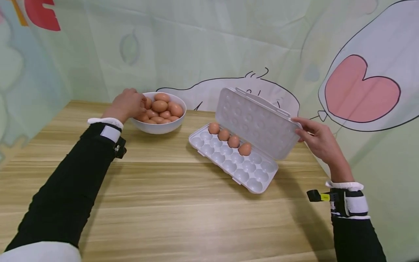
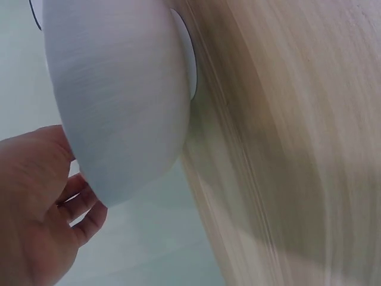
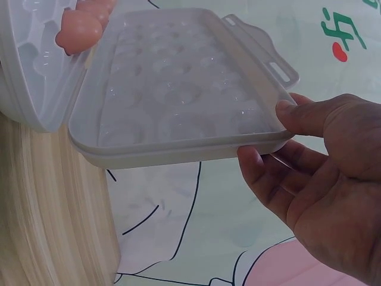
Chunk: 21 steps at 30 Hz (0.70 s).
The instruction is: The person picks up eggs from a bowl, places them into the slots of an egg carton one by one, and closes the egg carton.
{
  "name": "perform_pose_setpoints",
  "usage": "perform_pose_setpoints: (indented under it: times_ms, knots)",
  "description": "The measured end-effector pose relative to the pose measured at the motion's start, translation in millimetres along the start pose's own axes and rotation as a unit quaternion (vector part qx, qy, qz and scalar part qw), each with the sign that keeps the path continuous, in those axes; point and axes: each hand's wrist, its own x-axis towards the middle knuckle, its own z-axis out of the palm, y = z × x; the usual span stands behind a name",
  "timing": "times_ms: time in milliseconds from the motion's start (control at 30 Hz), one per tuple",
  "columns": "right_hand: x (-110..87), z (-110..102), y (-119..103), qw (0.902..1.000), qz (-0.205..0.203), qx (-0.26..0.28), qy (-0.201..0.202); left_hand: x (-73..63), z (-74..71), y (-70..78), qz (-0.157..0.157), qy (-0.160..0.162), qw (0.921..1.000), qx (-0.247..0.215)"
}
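soft light — diffuse shadows on the table (image 1: 203,225)

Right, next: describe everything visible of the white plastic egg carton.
The white, rectangular, plastic-looking egg carton lies open on the pale wood-grain table. Its base has three rows of six round hollows; four brown eggs sit in the back row, and the other hollows are empty. Small tabs jut from the front edge. The frosted, dimpled white lid is raised and tilted, a slotted handle strip along its upper edge; the bare right hand pinches one corner.
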Motion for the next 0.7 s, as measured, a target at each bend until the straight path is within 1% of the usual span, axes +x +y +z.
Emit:
perform_pose_setpoints:
  times_ms: [200, 333, 500, 700]
  knots:
    - [0.9, -1, 0, 1.0, 0.001, -0.003, 0.0, 3.2, 7.2, -1.7, 0.012, 0.02, 0.9997, 0.004]
    - [2.2, -1, -1, 1.0, 0.004, -0.004, 0.001, 4.0, 6.6, -2.4, 0.017, 0.022, 0.9996, 0.005]
    - [2.1, -2, -2, 0.9999, 0.012, -0.005, -0.003, 5.3, 1.9, -3.3, 0.014, 0.008, 0.9998, -0.009]
    - [1.6, 0, -2, 1.0, 0.007, -0.002, -0.001, 3.5, -13.2, -4.4, 0.015, -0.019, 0.9993, -0.029]
